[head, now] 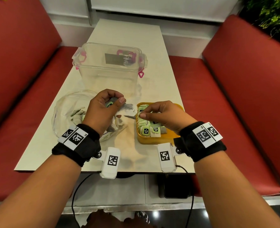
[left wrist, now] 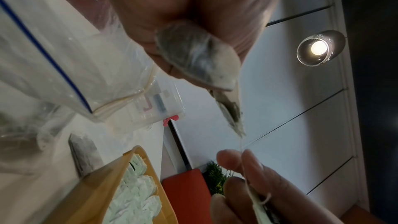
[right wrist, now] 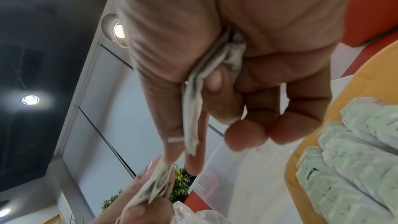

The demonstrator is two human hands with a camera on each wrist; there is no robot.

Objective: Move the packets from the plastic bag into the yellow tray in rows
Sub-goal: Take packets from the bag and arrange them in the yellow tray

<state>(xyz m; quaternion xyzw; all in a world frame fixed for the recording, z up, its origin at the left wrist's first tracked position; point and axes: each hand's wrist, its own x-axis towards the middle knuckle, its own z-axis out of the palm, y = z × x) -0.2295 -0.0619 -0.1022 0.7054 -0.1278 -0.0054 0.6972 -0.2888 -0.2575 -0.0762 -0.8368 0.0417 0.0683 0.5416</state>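
Note:
My left hand [head: 117,99] hovers over the clear plastic bag [head: 67,112] and grips a grey tea bag packet [left wrist: 198,57] with a green tag [head: 109,104]. A thin string [left wrist: 240,144] runs from that packet to my right hand [head: 142,114], which pinches it above the yellow tray [head: 152,140]. The right hand also holds a folded packet [right wrist: 193,100] between thumb and fingers. Several green-tagged packets [head: 145,127] stand in rows along the tray's left side. More packets [head: 76,112] lie inside the bag. Another grey packet [head: 130,109] lies on the table between bag and tray.
A clear lidded container [head: 109,68] with pink latches stands behind the bag and tray. Red benches [head: 242,96] flank the narrow table [head: 127,35]. The table's near edge [head: 136,170] lies just under my wrists.

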